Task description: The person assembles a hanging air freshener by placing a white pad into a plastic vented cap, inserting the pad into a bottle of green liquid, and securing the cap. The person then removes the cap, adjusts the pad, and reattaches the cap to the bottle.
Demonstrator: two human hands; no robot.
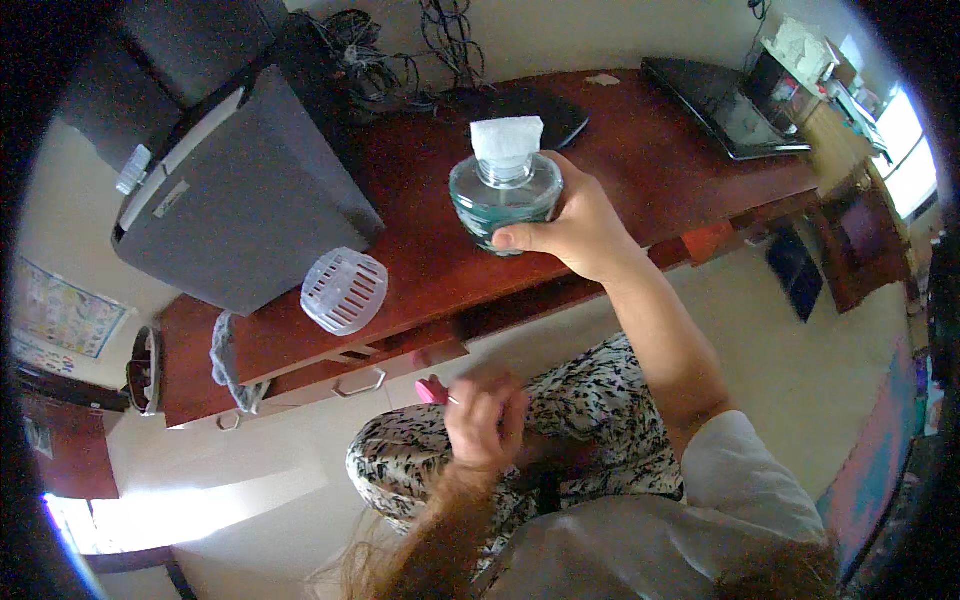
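Observation:
My right hand (585, 217) grips a squat clear bottle (502, 199) with a green lower part, held upright over the desk. A white pad (507, 136), perhaps a wick, stands up out of its neck. Blurred by motion, my left hand (484, 420) is above my lap with its fingers curled. Beside those fingers is a small pink object (430, 390); whether the hand holds it I cannot tell. To the left of the bottle, a translucent slotted plastic cover (345, 291) rests near the desk's front edge.
A large grey casing (255, 195) stands on the reddish-brown desk (420, 274) at left, with a small clear bottle (133, 169) on it. Tangled cables (367, 67) lie at the back. A black laptop (724, 109) sits at right. Grey cloth (232, 364) hangs over the front edge.

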